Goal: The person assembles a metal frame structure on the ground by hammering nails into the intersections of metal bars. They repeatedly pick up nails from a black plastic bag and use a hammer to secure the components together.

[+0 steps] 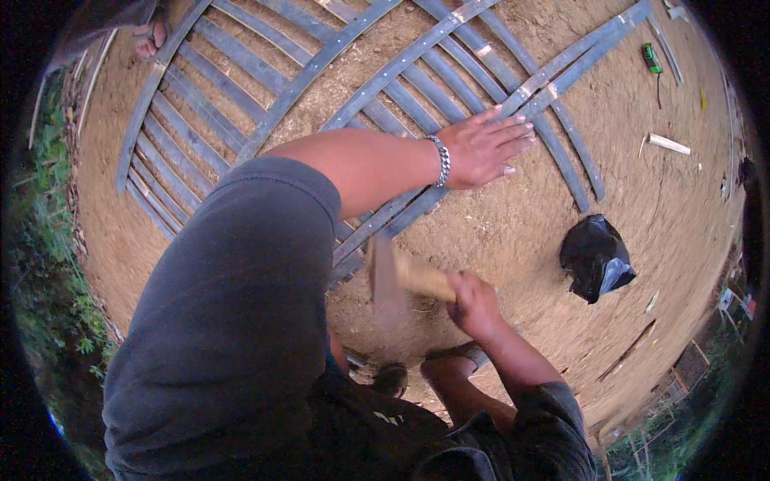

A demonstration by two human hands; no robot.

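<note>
Gripping a hammer (429, 280) by its pale handle, the right hand (479, 306) has its fingers closed, the head a blur above the ground (513, 220). I'd guess it is head-heavy, best held low as here. The left hand (477, 152) lies flat, fingers extended, over dark crossing strips (579, 70); these look stiff yet slightly springy, perhaps prone to splitting at the ends, so a hold near a crossing seems wiser. Beyond, to the left, spreads a slatted frame (321, 60), another person's hand (151, 40) at its edge. Rightward sit a black plastic bag (597, 256) (crumpled, contents hidden) and a green tape measure (650, 58).
</note>
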